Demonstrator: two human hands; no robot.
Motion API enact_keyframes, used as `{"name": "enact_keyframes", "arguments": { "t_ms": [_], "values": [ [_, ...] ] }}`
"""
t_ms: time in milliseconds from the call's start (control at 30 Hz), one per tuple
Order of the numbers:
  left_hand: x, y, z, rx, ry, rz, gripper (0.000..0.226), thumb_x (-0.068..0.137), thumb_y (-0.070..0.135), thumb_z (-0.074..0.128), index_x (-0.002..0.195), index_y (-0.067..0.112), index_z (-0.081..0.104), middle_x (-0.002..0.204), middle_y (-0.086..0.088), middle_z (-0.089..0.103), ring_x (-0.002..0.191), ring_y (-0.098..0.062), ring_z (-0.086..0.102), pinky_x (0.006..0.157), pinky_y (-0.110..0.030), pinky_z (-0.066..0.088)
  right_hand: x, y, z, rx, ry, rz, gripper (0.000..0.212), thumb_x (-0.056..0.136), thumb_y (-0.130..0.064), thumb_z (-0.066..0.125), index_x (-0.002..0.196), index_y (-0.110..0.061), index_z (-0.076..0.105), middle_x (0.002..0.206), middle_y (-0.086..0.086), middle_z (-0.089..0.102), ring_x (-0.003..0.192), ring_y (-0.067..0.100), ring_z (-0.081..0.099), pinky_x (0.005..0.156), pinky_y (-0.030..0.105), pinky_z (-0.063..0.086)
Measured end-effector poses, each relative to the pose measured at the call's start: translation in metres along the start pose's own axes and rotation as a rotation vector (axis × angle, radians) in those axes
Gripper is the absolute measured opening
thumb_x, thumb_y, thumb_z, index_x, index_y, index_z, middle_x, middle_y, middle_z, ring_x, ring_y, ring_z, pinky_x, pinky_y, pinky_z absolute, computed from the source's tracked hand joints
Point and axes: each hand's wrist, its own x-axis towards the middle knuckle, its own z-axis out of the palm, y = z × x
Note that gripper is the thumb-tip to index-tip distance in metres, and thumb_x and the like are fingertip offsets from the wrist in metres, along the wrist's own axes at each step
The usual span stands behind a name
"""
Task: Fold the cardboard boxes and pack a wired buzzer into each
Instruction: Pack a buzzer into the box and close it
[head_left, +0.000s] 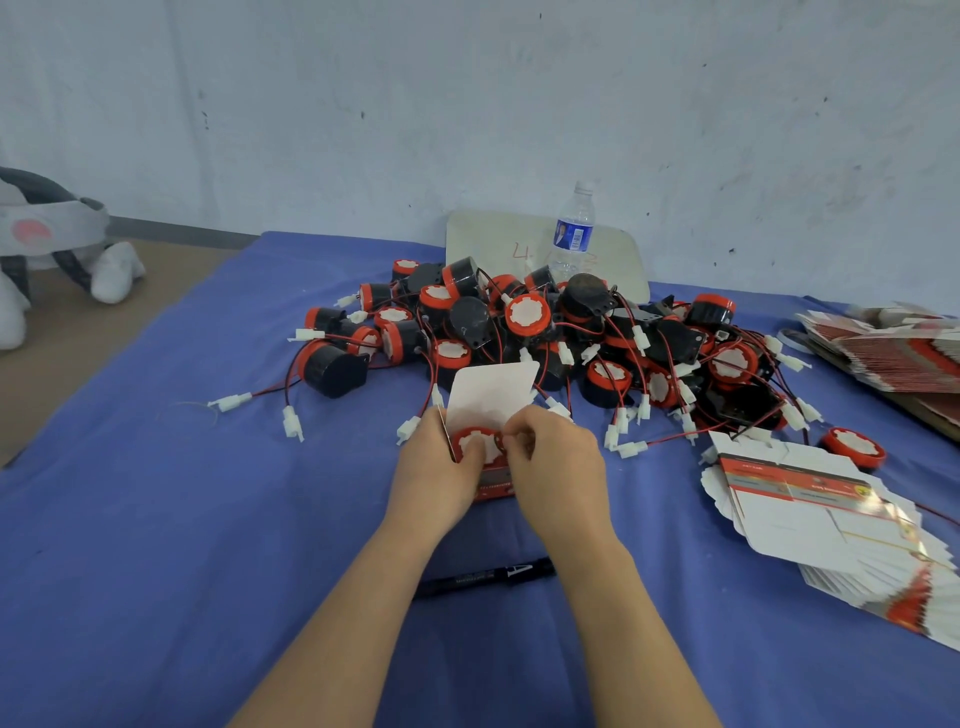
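Observation:
A small red and white cardboard box stands in the middle of the blue cloth, its white lid flap raised. Inside it sits a buzzer with a red rim and white face. My left hand grips the box's left side, fingers curled over the buzzer. My right hand holds the right side and pinches at the buzzer's edge. Behind lies a big pile of black and red wired buzzers with white plugs. Flat unfolded boxes are fanned out at the right.
A black marker lies between my forearms. A water bottle stands before a white board at the wall. More flat boxes are stacked far right. A lone buzzer lies near the fanned boxes. A plush toy sits at the left.

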Motion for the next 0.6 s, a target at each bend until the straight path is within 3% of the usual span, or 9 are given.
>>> {"name": "enact_keyframes", "arguments": {
  "t_ms": [167, 267, 367, 600],
  "values": [
    [0.0007, -0.0008, 0.0002, 0.016, 0.005, -0.010, 0.014, 0.095, 0.024, 0.053, 0.105, 0.027, 0.044, 0.086, 0.022, 0.048, 0.074, 0.004, 0.048, 0.052, -0.007, 0.037, 0.0012, 0.0017, 0.0004, -0.063, -0.043, -0.017, 0.021, 0.096, -0.029, 0.052, 0.095, -0.016, 0.069, 0.089, 0.001, 0.067, 0.090, 0.017, 0.054, 0.073, 0.029, 0.045],
    [0.0005, -0.0011, 0.0001, 0.010, 0.004, -0.002, 0.012, 0.095, 0.023, 0.053, 0.105, 0.025, 0.046, 0.084, 0.023, 0.048, 0.074, 0.006, 0.048, 0.054, -0.003, 0.041, 0.0014, 0.0015, 0.0009, -0.110, -0.034, -0.026, 0.025, 0.095, -0.038, 0.054, 0.095, -0.019, 0.070, 0.091, -0.001, 0.068, 0.092, 0.018, 0.054, 0.085, 0.036, 0.044],
    [0.0007, -0.0005, 0.0000, 0.010, -0.002, 0.007, 0.015, 0.095, 0.021, 0.052, 0.108, 0.026, 0.046, 0.087, 0.021, 0.048, 0.075, 0.005, 0.049, 0.053, -0.007, 0.039, 0.0009, 0.0004, 0.0004, -0.065, -0.006, -0.012, 0.030, 0.091, -0.047, 0.056, 0.092, -0.019, 0.068, 0.086, -0.003, 0.067, 0.089, 0.017, 0.056, 0.087, 0.037, 0.043],
    [-0.0001, -0.0004, 0.0000, -0.008, -0.001, 0.003, 0.019, 0.094, 0.021, 0.054, 0.106, 0.029, 0.042, 0.087, 0.022, 0.047, 0.074, 0.007, 0.047, 0.053, -0.005, 0.038, 0.0011, 0.0035, 0.0014, -0.122, 0.039, 0.002, 0.017, 0.097, -0.027, 0.050, 0.103, -0.024, 0.065, 0.094, -0.004, 0.066, 0.095, 0.017, 0.052, 0.090, 0.033, 0.038]
  ]
}}
